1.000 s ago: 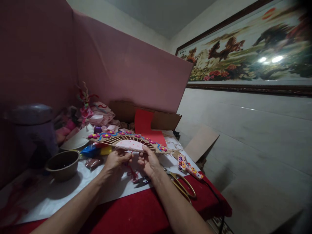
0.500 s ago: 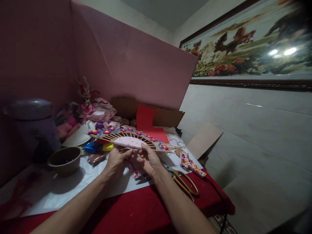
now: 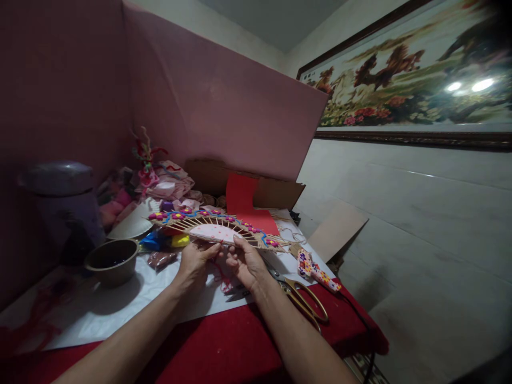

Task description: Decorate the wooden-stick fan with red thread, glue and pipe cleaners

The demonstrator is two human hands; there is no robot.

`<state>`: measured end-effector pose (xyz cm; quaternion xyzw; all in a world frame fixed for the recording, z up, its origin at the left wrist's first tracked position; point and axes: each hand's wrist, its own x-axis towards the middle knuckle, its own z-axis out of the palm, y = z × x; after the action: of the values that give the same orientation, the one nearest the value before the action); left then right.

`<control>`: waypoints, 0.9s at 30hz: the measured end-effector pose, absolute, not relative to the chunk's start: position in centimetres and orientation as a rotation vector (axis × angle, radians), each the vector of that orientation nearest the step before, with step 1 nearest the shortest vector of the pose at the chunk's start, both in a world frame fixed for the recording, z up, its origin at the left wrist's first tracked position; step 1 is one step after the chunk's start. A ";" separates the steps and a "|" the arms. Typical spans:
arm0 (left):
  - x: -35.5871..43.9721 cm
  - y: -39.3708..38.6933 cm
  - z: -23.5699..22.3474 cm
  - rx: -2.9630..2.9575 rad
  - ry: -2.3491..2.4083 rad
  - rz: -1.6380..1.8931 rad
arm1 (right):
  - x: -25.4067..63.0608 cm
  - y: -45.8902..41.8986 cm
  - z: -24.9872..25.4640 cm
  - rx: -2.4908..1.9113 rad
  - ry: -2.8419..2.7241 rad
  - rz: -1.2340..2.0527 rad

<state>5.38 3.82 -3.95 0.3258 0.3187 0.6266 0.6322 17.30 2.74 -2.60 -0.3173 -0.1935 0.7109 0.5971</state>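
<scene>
A decorated hand fan (image 3: 214, 232) is held up above the table, its thin wooden ribs spread in an arc. Magenta flowers with yellow centres and a wavy blue line run along its brown outer band, and a pale spotted half-round piece covers its base. My left hand (image 3: 197, 260) pinches the base from the left, fingers closed. From the right, my right hand (image 3: 247, 262) grips the same base, thumb on the spotted piece and fingers curled beneath. A red-pink cord (image 3: 224, 280) hangs below the fan between both hands. Scissors (image 3: 302, 298) lie beside my right forearm.
On the left stand a dark bowl (image 3: 112, 261) and a lilac lidded container (image 3: 66, 208). Behind the fan are red paper (image 3: 242, 194), blue and yellow packets and piled pink cloth (image 3: 172, 181). A flower-patterned glue gun (image 3: 316, 271) with a cable lies at right.
The view has shifted slightly, so everything sits a little further right. Both hands keep their hold on the fan, with hardly any movement.
</scene>
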 end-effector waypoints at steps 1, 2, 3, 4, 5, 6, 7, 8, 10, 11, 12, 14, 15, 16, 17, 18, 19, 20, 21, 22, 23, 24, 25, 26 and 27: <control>5.4 3.8 -4.0 0.747 0.734 1.442 | 17.3 2.7 -2.6 -0.739 -0.448 1.650; 5.4 3.8 -4.0 0.748 0.736 1.448 | 17.3 2.7 -2.6 -0.741 -0.448 1.649; 5.4 3.8 -4.0 0.747 0.733 1.454 | 17.3 2.7 -2.6 -0.742 -0.448 1.648; 5.4 3.8 -4.0 0.744 0.728 1.455 | 17.2 2.7 -2.6 -0.743 -0.448 1.647; 5.4 3.8 -4.0 0.739 0.725 1.456 | 17.2 2.7 -2.6 -0.743 -0.449 1.645; 5.4 3.8 -4.0 0.731 0.724 1.454 | 17.3 2.8 -2.6 -0.744 -0.449 1.643; 5.4 3.8 -3.9 0.723 0.726 1.449 | 17.3 2.8 -2.6 -0.746 -0.449 1.640; 5.4 3.8 -3.9 0.712 0.732 1.442 | 17.3 2.8 -2.6 -0.749 -0.449 1.638; 5.4 3.7 -3.8 0.700 0.741 1.426 | 17.3 2.8 -2.6 -0.754 -0.449 1.634; 5.4 3.7 -3.7 0.698 0.745 1.418 | 17.3 2.8 -2.6 -0.757 -0.450 1.632; 5.4 3.6 -3.7 0.700 0.748 1.409 | 17.3 2.8 -2.6 -0.759 -0.453 1.629; 5.4 3.6 -3.6 0.708 0.759 1.401 | 17.2 2.8 -2.5 -0.766 -0.462 1.624; 5.4 3.5 -3.6 0.713 0.767 1.398 | 17.2 2.7 -2.5 -0.769 -0.468 1.621; 5.4 3.5 -3.5 0.717 0.773 1.398 | 17.2 2.7 -2.5 -0.767 -0.471 1.620; 5.4 3.5 -3.5 0.720 0.775 1.402 | 17.2 2.6 -2.5 -0.768 -0.481 1.613; 5.4 3.5 -3.5 0.720 0.774 1.408 | 17.2 2.6 -2.5 -0.787 -0.509 1.598; 5.4 3.5 -3.5 0.717 0.774 1.415 | 17.3 2.5 -2.5 -0.836 -0.561 1.577; 5.4 3.5 -3.5 0.713 0.773 1.423 | 17.3 2.3 -2.5 -0.918 -0.640 1.553; 5.3 3.6 -3.4 0.708 0.775 1.428 | 17.4 2.1 -2.6 -1.036 -0.746 1.522; 5.3 3.6 -3.4 0.703 0.778 1.430 | 17.5 1.9 -2.7 -1.174 -0.875 1.461; 5.3 3.6 -3.4 0.700 0.780 1.427 | 17.5 1.7 -2.7 -1.311 -1.011 1.344; 5.3 3.6 -3.4 0.697 0.782 1.425 | 17.5 1.4 -2.7 -1.426 -1.133 1.168; 5.3 3.6 -3.4 0.695 0.780 1.422 | 17.4 1.0 -2.7 -1.507 -1.234 0.937; 5.3 3.6 -3.5 0.698 0.773 1.420 | 17.4 0.7 -2.7 -1.545 -1.314 0.678; 5.3 3.6 -3.5 0.703 0.763 1.422 | 17.3 0.4 -2.6 -1.541 -1.380 0.432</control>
<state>5.25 3.65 -3.53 0.3077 0.3343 0.6227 0.6371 17.27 0.40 -2.59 -0.6349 -0.5686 0.1779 0.4919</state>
